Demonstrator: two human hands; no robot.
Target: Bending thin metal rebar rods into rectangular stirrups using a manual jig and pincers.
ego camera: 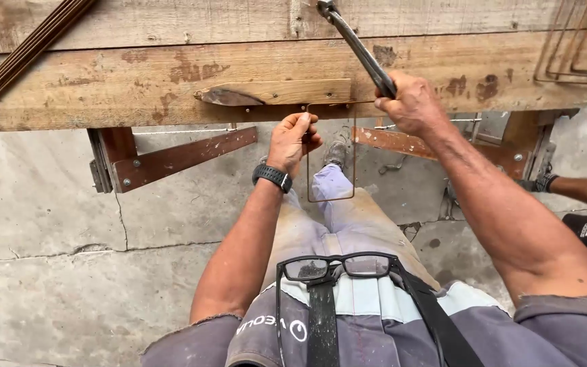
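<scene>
View: looking straight down from the person's head at a rough wooden counter [103, 81] and the cracked concrete floor [56, 238] below it.

Left hand: the left hand [293, 141] is closed around the near left side of a thin wire rebar stirrup [331, 198], just under the counter's front edge. A dark wristwatch [272, 177] sits on that wrist.

Right hand: the right hand [412, 105] is wrapped tight around the lower end of a dark metal bending bar [356, 46], which slants up and left across the counter to its far edge.

Stirrup: a rectangular loop of thin steel rod. Its top side lies on the counter's front edge, beside a small wooden block; the rest hangs down in front of the person's knees.

Wooden block: a short flat wooden block [273, 92] is fixed on the counter, just left of the stirrup's top side.

Counter supports: reddish-brown wooden braces [178, 155] bolted beneath the counter, left and right.

Other steel: a bundle of straight rods [25, 51] lies diagonally at the upper left; finished bent stirrups [582, 47] rest at the upper right.

Person's front: black-framed glasses [338, 266] hang on the grey work shirt.

Nearby: another person's forearm [582, 190] reaches in at the right edge, below the counter.
</scene>
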